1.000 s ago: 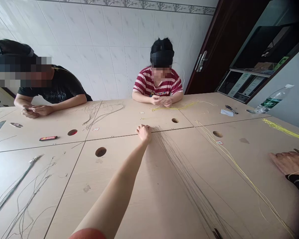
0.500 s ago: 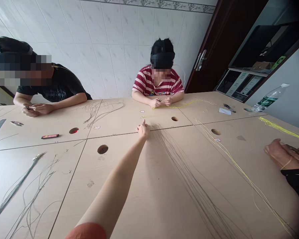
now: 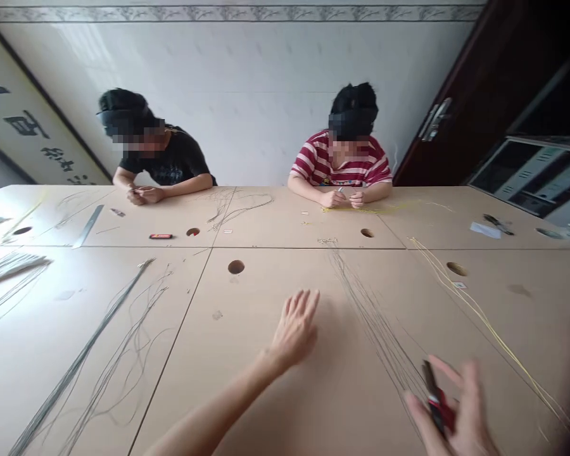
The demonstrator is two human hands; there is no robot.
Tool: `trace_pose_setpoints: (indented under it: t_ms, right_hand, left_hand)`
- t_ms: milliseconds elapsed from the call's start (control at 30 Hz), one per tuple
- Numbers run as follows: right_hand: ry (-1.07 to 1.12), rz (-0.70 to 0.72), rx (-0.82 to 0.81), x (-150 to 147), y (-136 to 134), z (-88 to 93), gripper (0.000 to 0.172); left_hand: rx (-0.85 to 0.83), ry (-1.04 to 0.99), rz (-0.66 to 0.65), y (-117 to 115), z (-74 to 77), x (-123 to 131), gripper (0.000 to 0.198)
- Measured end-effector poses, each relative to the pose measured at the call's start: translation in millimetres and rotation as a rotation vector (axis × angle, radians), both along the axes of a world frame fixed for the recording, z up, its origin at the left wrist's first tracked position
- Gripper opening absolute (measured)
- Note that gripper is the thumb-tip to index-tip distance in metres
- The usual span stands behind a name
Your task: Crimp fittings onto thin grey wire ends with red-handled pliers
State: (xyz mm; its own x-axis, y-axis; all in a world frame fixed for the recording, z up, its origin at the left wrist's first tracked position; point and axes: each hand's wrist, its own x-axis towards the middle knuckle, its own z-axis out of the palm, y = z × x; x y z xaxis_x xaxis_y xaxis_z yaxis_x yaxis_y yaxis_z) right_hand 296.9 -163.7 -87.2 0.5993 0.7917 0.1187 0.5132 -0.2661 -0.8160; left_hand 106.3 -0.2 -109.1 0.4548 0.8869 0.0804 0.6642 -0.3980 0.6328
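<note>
My left hand is open over the table, fingers spread, with nothing in it. To its right lies a bundle of thin grey wires, whose far ends sit near the seam of the table. At the lower right, my right hand is closed round pliers with dark jaws and red handles. The pliers point away from me, over the near part of the grey wires. Motion blurs this hand, and its lower part is cut off by the frame.
Yellow wires lie to the right, more grey wires to the left. Round holes pierce the table. A red-and-black box cutter and a steel ruler lie farther off. Two co-workers sit opposite.
My left hand has drawn back toward me from the far wire ends, and its fingers have opened. My right hand has come into view with the pliers. The view has swung left.
</note>
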Motion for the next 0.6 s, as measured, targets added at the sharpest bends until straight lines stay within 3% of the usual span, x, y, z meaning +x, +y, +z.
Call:
trace_pose_setpoints:
  t_ms: [100,200,433,533,600]
  right_hand:
    - [0.211,0.221,0.028,-39.4,38.2,-7.3,0.089]
    - [0.383,0.329,0.038,-73.7,54.7,-20.8,0.084]
    - [0.533,0.261,0.125,-88.9,56.5,-37.8,0.069]
    - [0.641,0.226,0.149,-84.9,61.6,-38.2,0.062]
    - [0.802,0.240,0.178,-81.3,67.8,-37.8,0.058]
  left_hand:
    - [0.090,0.174,-0.139,-67.9,-13.2,-29.8,0.071]
    - [0.154,0.283,-0.177,-99.2,-19.5,-44.4,0.056]
    - [0.146,0.333,-0.221,-107.3,-1.1,-59.1,0.047]
    - [0.146,0.249,-0.223,-108.2,6.6,-79.8,0.037]
    - [0.147,0.203,-0.137,-100.9,10.0,-104.6,0.032]
